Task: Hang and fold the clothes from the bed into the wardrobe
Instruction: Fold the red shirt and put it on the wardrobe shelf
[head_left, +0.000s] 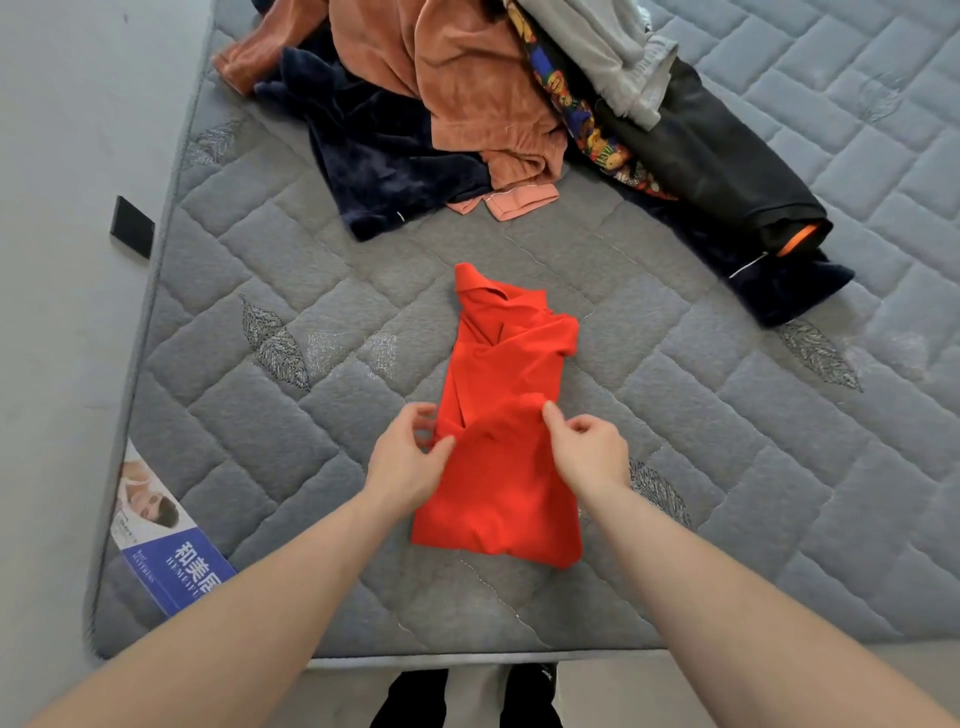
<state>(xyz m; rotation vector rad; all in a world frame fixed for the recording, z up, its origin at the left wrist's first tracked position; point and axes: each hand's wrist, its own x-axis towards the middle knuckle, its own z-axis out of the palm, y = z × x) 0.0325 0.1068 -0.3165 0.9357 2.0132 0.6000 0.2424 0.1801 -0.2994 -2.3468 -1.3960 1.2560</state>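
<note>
Red shirt (504, 415): flat on the grey mattress (779, 467), already narrowed into a long strip, collar end far from both hands, hem end nearest the body.
Left hand (410, 457): at the strip's left edge, about midway along; thumb and fingers curled in a loose pinch on a raised fold of cloth.
Right hand (587, 447): at the right edge, level with the left; fingers bent, tips nipping the fabric where it bunches up.
Step in hand: probably the crosswise fold, lifting the middle to bring one end over the other.
Risk, loose sleeve: far end, beyond the hands, lies twisted and lumpy; likely to spill out sideways on lifting and undo the strip.
Risk, uneven lift: shallow pinches on slippery cloth; one side slipping would skew the fold.
Risk, crease: bunched ridge between the hands could get pressed in if folded over unsmoothed.
Clothes pile (493, 93): well beyond the hands, rust, navy, grey, black and patterned pieces heaped together, still waiting.
Wardrobe: not in view.
</note>
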